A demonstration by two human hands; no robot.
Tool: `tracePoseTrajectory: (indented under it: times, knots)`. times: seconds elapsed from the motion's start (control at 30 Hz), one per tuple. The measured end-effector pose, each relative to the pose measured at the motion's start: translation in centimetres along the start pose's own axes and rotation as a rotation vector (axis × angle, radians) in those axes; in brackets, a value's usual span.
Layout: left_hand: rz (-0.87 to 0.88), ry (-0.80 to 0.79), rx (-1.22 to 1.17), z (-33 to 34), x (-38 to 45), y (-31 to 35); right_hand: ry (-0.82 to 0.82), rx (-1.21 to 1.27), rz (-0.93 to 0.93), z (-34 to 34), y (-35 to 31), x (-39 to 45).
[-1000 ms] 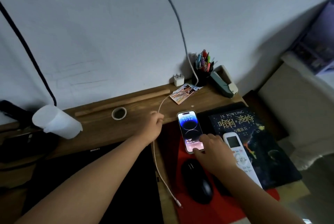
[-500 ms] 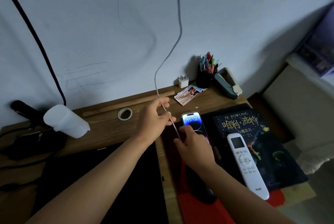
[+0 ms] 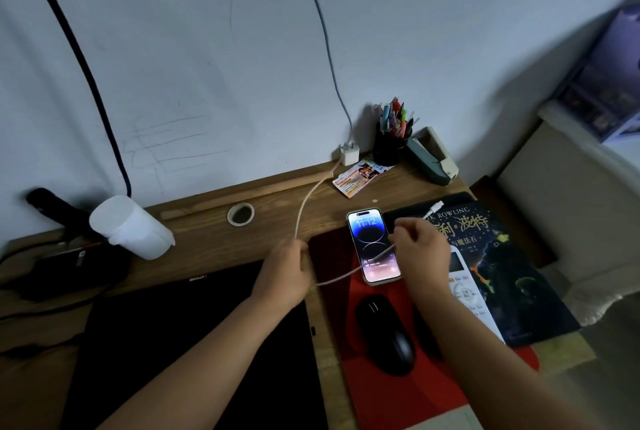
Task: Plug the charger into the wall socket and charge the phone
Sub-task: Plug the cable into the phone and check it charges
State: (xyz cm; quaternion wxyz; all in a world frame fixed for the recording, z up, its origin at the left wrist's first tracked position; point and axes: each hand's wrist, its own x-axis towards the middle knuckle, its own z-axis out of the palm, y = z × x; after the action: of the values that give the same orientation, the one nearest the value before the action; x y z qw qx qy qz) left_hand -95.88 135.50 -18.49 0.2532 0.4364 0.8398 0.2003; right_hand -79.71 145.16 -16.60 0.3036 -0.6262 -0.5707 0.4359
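We have the pale charging cable (image 3: 304,207) in both hands. Our left hand (image 3: 284,277), just left of the frame's centre, is closed around the cable where it comes down from the white charger block (image 3: 348,155), which stands against the wall in the upper middle of the frame, prongs up and not in any socket that we can see. Our right hand (image 3: 420,253), right of centre, pinches the cable nearer its free end, fingers curled in, and the plug tip (image 3: 437,206) pokes out beyond it toward the upper right, over the dark book (image 3: 502,256).

The phone (image 3: 374,245) lies flat on the red mat (image 3: 398,395) on the bench (image 3: 277,194), screen lit, between our two hands and touching neither. Its long axis runs roughly up and down the frame, tipped a little, and we judge from the upright clock digits that the charging port sits at the lower end, nearest us. A slack run of cable crosses over the lower half of the screen from one hand to the other.

So the relation that matters: the plug tip sits up and to the right of the phone and points away from it, while the port faces down the frame. Our right hand is the nearer one to both, and it would have to bring the tip round and down to meet that lower edge. We see no wall socket in view.
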Motion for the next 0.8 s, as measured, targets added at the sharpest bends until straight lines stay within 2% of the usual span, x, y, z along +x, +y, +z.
tracePoseTrajectory:
  times: [0.1,0.2,0.27,0.37,0.43,0.6,0.8]
  knots:
    - [0.03,-0.069,0.149,0.6,-0.2,0.5,0.137,0.229,0.049,-1.2,-0.1,0.5]
    - [0.061,-0.145,0.436,0.3,-0.2,1.5,0.123,0.133,-0.001,-2.1,0.3,0.7]
    - [0.119,-0.104,0.514,0.6,0.0,2.6,0.026,0.026,0.004,-2.0,0.9,0.5]
    - [0.222,-0.068,0.256,2.3,0.7,4.8,-0.094,-0.124,0.07,-1.7,2.1,0.1]
    - [0.181,-0.137,0.09,4.0,1.4,5.7,-0.127,-0.187,0.079,-1.6,2.7,-0.1]
    - [-0.145,-0.252,-0.166,7.8,3.9,5.9,-0.147,-0.234,0.1,-2.3,3.9,-0.1]
    - [-0.544,-0.098,-0.539,10.1,6.8,7.2,-0.108,-0.21,0.137,-3.4,5.4,0.7]
